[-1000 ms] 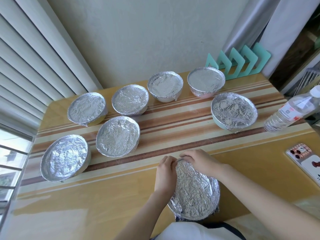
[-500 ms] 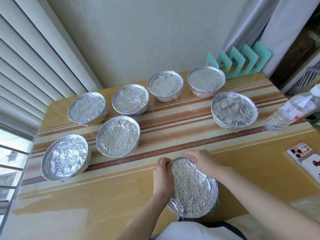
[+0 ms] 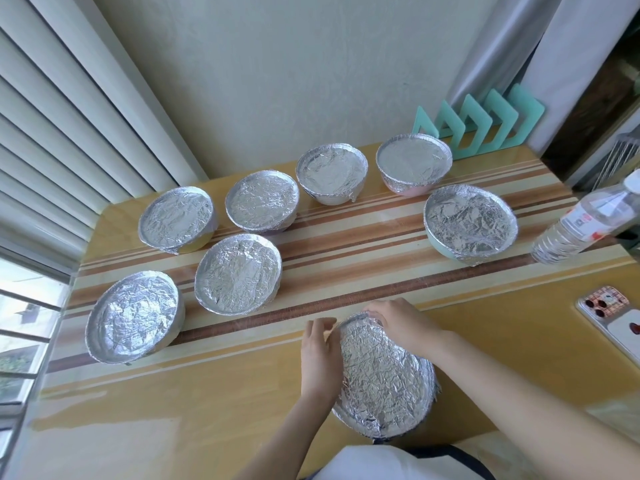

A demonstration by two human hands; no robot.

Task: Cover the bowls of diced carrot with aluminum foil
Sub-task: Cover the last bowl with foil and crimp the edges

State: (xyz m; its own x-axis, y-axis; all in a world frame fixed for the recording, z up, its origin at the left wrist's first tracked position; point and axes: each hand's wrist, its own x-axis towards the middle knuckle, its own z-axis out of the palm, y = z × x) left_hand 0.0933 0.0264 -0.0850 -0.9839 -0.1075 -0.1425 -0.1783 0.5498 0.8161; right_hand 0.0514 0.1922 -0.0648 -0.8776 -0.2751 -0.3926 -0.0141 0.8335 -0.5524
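Head view. Your near bowl (image 3: pixel 367 426) sits at the near edge of the table (image 3: pixel 207 420), right in front of you. Its top is fully under crinkled foil (image 3: pixel 381 368).

Your left hand (image 3: pixel 320 355) lies along the bowl's left side. Its fingers (image 3: pixel 320 329) are nearly straight, slightly apart and point away from you. They are blurred, so you cannot tell if the tips touch the foil.

Your right hand (image 3: pixel 403 325) is at the far rim. Its fingers (image 3: pixel 374 315) are together, curled down over the foil edge and clamped on it.

Seven more bowls, all foil-covered, stand well apart from the near one:
- Back row, left to right: yellow bowl (image 3: pixel 176 220), second bowl (image 3: pixel 262 200), white bowl (image 3: pixel 331 174), pink bowl (image 3: pixel 414 161).
- The green bowl (image 3: pixel 471 225) is right of centre.
- The middle bowl (image 3: pixel 238 273) sits in front of the yellow one.
- The window-side bowl (image 3: pixel 133 315) is far left.

A water bottle (image 3: pixel 585 223) stands at the table's right edge, just beside the green bowl. A phone (image 3: pixel 613 317) lies face down nearer you on the right. A teal rack (image 3: pixel 485 123) stands behind the pink bowl against the wall. Blinds (image 3: pixel 52 133) run down the left, with a window (image 3: pixel 20 323) below them.
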